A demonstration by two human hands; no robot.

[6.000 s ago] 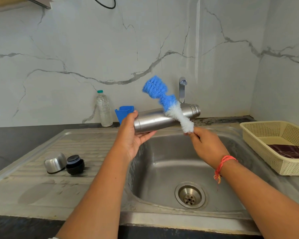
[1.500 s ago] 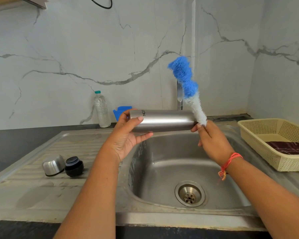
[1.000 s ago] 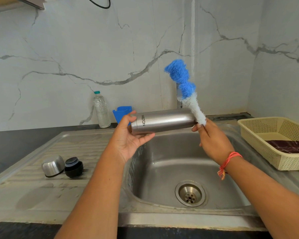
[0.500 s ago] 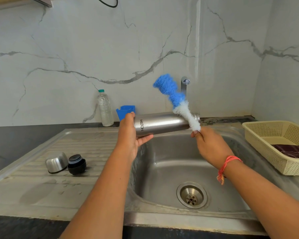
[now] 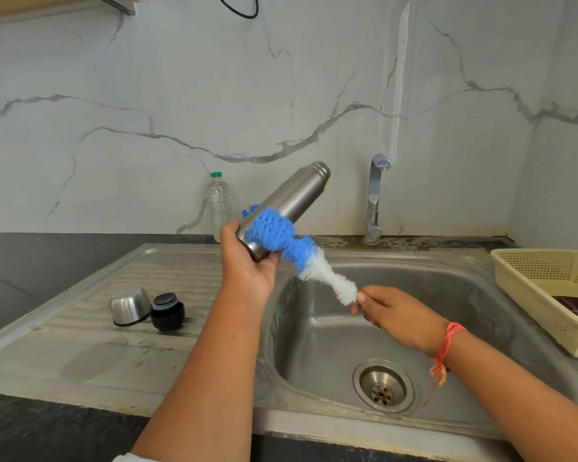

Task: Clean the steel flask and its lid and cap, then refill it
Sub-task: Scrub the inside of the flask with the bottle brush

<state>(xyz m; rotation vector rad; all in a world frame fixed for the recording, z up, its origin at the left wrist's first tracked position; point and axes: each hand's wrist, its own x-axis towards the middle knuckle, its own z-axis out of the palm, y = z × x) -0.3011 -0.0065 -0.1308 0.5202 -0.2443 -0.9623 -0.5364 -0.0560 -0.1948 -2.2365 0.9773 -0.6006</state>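
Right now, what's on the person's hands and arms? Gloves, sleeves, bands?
No gloves; left hand and right hand bare, forearms uncovered. Right wrist wears a knotted orange-red thread band with loose ends hanging. A sliver of white cloth at the bottom edge by the left arm may be a sleeve. No watch visible.

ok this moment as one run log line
left hand: grips steel flask base, mouth tilted up | right hand: pinches bottle brush, blue bristles on flask | steel cap, black lid: on drainboard
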